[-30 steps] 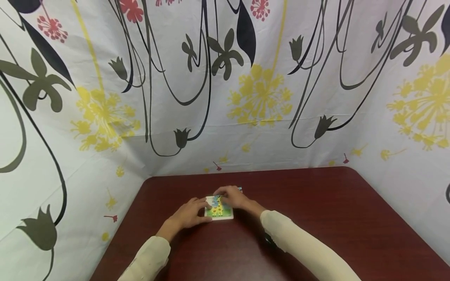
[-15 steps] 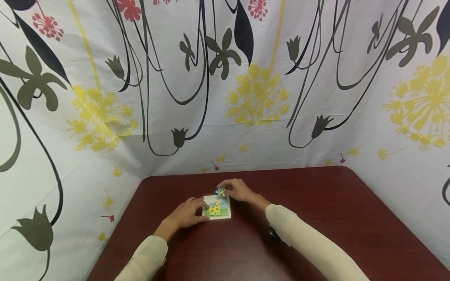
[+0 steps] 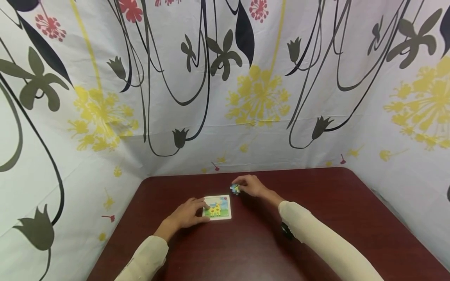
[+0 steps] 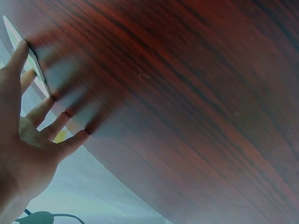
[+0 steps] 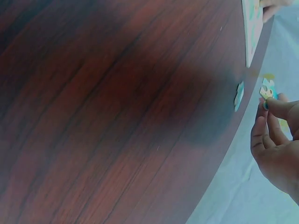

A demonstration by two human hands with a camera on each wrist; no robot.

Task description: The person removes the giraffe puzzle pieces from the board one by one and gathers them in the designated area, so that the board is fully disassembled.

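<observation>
A small giraffe jigsaw puzzle (image 3: 226, 212) in a white frame lies on the table. My left hand (image 3: 187, 213) rests at its left side, fingers spread. In the left wrist view the thumb (image 4: 19, 53) touches the frame's near edge, one finger lies over the picture, and the other fingertips come down by the rim and on the tabletop. Beyond the frame's far right corner, my right hand (image 3: 254, 185) pinches a blue and yellow puzzle piece (image 5: 267, 87) between thumb and fingers. A second puzzle piece (image 5: 239, 96) lies flat on the table close to that hand.
The dark red wooden table (image 3: 316, 218) has rounded far corners. A white cloth (image 3: 246, 148) with printed flowers hangs behind it and along both sides. A black object (image 3: 286, 230) shows under the right sleeve.
My right hand has lifted from the puzzle and moved right and away with a piece, uncovering the picture's upper right. My left hand has stayed at the frame.
</observation>
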